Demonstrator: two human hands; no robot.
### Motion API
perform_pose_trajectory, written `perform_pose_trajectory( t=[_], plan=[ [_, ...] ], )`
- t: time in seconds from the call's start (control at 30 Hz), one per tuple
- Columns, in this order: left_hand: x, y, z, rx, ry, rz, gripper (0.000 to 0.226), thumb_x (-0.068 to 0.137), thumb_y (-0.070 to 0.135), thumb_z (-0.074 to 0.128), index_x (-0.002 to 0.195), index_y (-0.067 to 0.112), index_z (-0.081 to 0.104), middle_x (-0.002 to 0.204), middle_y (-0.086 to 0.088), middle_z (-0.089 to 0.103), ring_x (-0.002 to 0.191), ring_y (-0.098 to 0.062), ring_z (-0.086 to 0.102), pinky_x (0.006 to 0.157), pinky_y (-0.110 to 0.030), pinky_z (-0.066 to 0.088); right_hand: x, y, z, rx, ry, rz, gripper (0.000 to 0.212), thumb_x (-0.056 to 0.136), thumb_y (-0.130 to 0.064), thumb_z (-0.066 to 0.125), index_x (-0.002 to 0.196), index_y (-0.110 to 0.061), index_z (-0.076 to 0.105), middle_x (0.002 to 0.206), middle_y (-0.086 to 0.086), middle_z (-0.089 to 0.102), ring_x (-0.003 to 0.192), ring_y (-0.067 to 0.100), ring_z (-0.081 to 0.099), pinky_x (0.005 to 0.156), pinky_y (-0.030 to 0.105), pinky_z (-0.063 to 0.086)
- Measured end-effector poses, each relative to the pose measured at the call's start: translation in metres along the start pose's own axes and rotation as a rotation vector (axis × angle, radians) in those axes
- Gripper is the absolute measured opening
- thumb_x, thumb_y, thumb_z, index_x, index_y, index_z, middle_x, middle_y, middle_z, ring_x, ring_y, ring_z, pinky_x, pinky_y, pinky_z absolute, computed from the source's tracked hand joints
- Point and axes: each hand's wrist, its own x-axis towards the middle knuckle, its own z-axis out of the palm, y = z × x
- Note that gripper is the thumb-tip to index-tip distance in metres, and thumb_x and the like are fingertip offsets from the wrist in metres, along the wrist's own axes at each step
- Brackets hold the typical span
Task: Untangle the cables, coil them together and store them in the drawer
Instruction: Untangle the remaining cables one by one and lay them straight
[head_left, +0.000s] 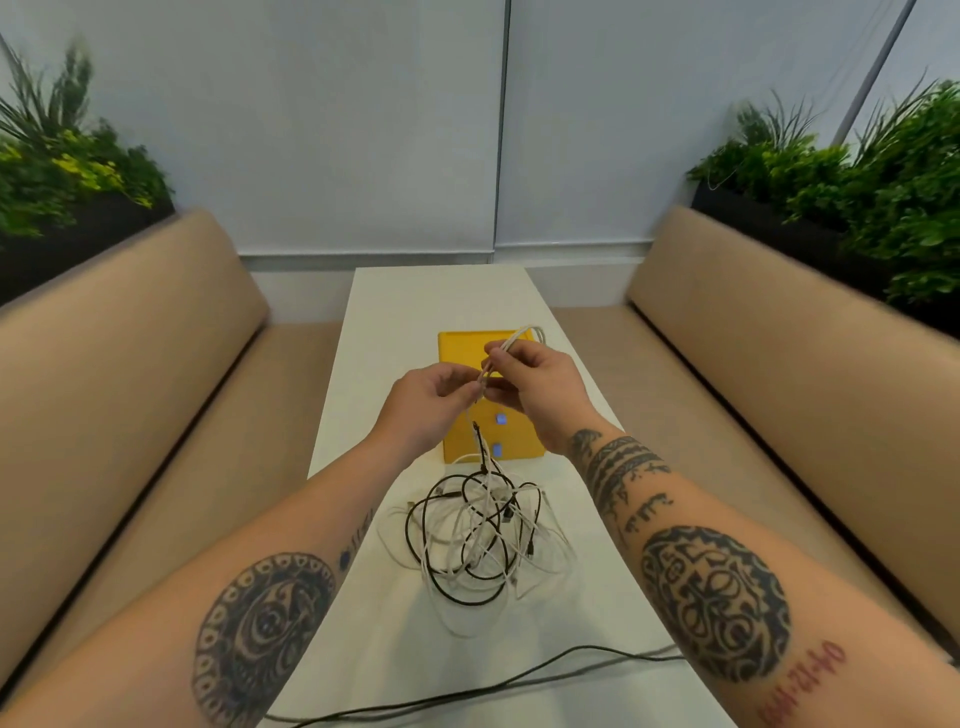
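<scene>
Right hand (540, 384) grips a loop of white cable (511, 340) over the drawer (457, 353); left hand (426, 405) pinches the same cable lower down; the tangle (483, 535) lies at the drawer's 6 o'clock; the person should pull slack gently, or knots may tighten.

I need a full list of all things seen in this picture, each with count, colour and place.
table: one, white, centre.
drawer box: one, yellow, on the table behind the grips.
knobs: two, pale blue, on the box front.
cable tangle: one, black and white, on the table before the box.
white cable: one, white, held above the tangle.
loose cable: one, black, across the near table edge.
benches: two, beige, either side of the table.
planters: two, black with green plants, behind the benches.
wall: one, pale grey, at the back.
left grip: one bare hand, pinches the white cable.
right grip: one bare hand, pinches the white cable.
</scene>
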Motion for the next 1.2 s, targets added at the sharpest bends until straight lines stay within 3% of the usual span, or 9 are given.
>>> perform_pose_trajectory(
  t=[0.23,0.43,0.57,0.7,0.8,0.93,1.07,1.13,1.2],
  plan=[
    [-0.002,0.01,0.0,-0.025,-0.036,0.028,0.016,0.1,0.028,0.057,0.094,0.028,0.072,0.091,0.008,0.075,0.086,-0.004,0.066,0.068,-0.019,0.041,0.006,-0.03,-0.003,0.313,0.016,-0.022,0.009,0.098,-0.015,0.061,0.098,-0.007,0.066,0.088,0.006,0.069,0.075,0.022,0.07,0.063,0.026,0.058],
    [-0.001,0.008,-0.001,-0.04,0.004,0.048,0.016,0.099,0.022,0.058,0.093,0.025,0.072,0.083,0.004,0.071,0.077,-0.005,0.063,0.069,-0.024,0.046,0.006,-0.031,-0.016,0.294,0.044,-0.021,0.01,0.098,-0.02,0.062,0.095,-0.011,0.064,0.09,0.006,0.07,0.075,0.022,0.07,0.062,0.027,0.057],
    [0.002,0.011,-0.002,-0.059,0.026,0.044,0.015,0.099,0.025,0.058,0.094,0.026,0.072,0.082,0.002,0.064,0.067,-0.013,0.066,0.068,-0.034,0.051,0.001,-0.015,-0.029,0.158,0.128,0.061,0.014,0.099,-0.026,0.061,0.098,-0.012,0.06,0.082,0.0,0.068,0.069,0.017,0.067,0.058,0.026,0.052],
    [0.003,0.015,-0.004,-0.075,0.034,0.01,0.018,0.101,0.026,0.055,0.1,0.024,0.072,0.081,0.007,0.057,0.064,-0.009,0.051,0.067,-0.037,0.059,-0.006,0.008,-0.05,-0.059,0.08,0.235,0.019,0.101,-0.022,0.054,0.11,-0.008,0.063,0.077,0.0,0.058,0.063,0.017,0.057,0.058,0.029,0.05],
    [0.002,0.015,-0.008,-0.005,0.06,0.013,0.02,0.102,0.028,0.051,0.101,0.022,0.071,0.076,0.008,0.054,0.064,-0.007,0.047,0.057,-0.027,0.043,-0.011,0.033,-0.068,-0.323,0.068,0.264,0.026,0.105,-0.024,0.044,0.11,-0.013,0.066,0.075,0.002,0.05,0.062,0.018,0.051,0.063,0.032,0.046],
    [0.001,0.013,-0.013,0.076,0.106,0.018,0.02,0.101,0.03,0.052,0.098,0.025,0.072,0.066,0.012,0.05,0.051,-0.001,0.042,0.052,-0.022,0.032,-0.016,0.067,-0.107,-0.781,0.151,0.265,0.026,0.103,-0.023,0.045,0.105,-0.018,0.07,0.089,0.003,0.061,0.084,0.026,0.057,0.079,0.04,0.051],
    [0.002,0.015,-0.016,0.145,0.072,0.027,0.018,0.098,0.035,0.057,0.095,0.028,0.073,0.068,0.005,0.049,0.044,-0.004,0.038,0.048,-0.022,0.029,-0.023,0.073,-0.126,-0.794,0.372,0.352,0.046,0.1,-0.027,0.05,0.143,-0.011,0.048,0.127,0.015,0.063,0.1,0.029,0.064,0.085,0.039,0.054],
    [0.002,0.017,-0.014,0.176,0.031,0.038,0.018,0.097,0.037,0.059,0.094,0.028,0.074,0.07,0.003,0.05,0.049,-0.005,0.038,0.049,-0.022,0.031,-0.023,0.062,-0.111,-0.795,0.33,0.236,0.056,0.1,-0.033,0.052,0.15,-0.011,0.038,0.148,0.011,0.048,0.13,0.028,0.051,0.107,0.042,0.043],
    [0.002,0.02,-0.01,0.218,-0.014,0.07,0.017,0.096,0.037,0.06,0.093,0.029,0.075,0.072,0.002,0.054,0.059,-0.009,0.045,0.056,-0.029,0.04,-0.025,0.041,-0.08,-0.752,0.235,0.0,0.049,0.102,-0.036,0.049,0.146,-0.015,0.046,0.149,0.004,0.047,0.136,0.022,0.044,0.114,0.038,0.035]
  ],
)
